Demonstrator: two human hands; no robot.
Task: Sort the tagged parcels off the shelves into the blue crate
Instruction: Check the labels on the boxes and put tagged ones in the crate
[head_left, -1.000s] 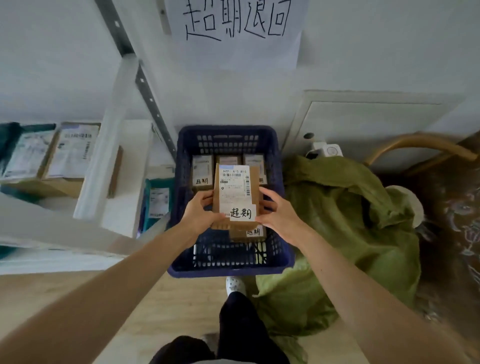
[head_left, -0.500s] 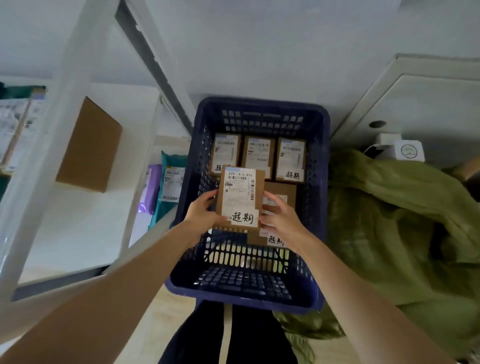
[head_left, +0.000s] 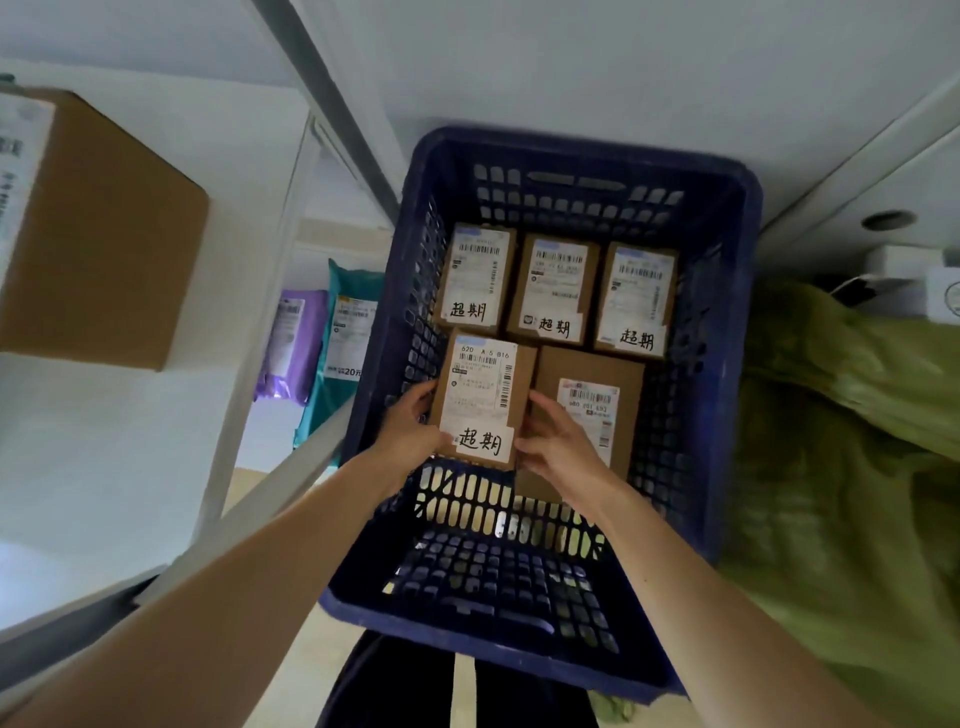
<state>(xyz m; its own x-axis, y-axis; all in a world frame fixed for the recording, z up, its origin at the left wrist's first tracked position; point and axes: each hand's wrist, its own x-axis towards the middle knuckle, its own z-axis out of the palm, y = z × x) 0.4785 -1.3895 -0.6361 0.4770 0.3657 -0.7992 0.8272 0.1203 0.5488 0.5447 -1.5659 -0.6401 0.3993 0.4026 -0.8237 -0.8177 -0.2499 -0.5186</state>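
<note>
Parcel (head_left: 483, 395) is held low inside crate (head_left: 730, 322), front left. It is gripped at its sides by left hand (head_left: 410, 431) and right hand (head_left: 558, 452), fingers curled on its edges. Back row (head_left: 556, 286) of three tagged boxes is lined along the far wall. Fifth box (head_left: 592, 379) is laid just beside the parcel.

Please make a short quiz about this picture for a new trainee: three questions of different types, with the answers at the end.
1. True or false: only the left hand holds the tagged parcel inside the blue crate.
2. How many parcels form the back row in the crate? A two, B three, C five.
3. Fill in: the sack at the crate's right is ____ in colour.
Key: 1 false, the right hand holds it too. 2 B. 3 green.
</note>
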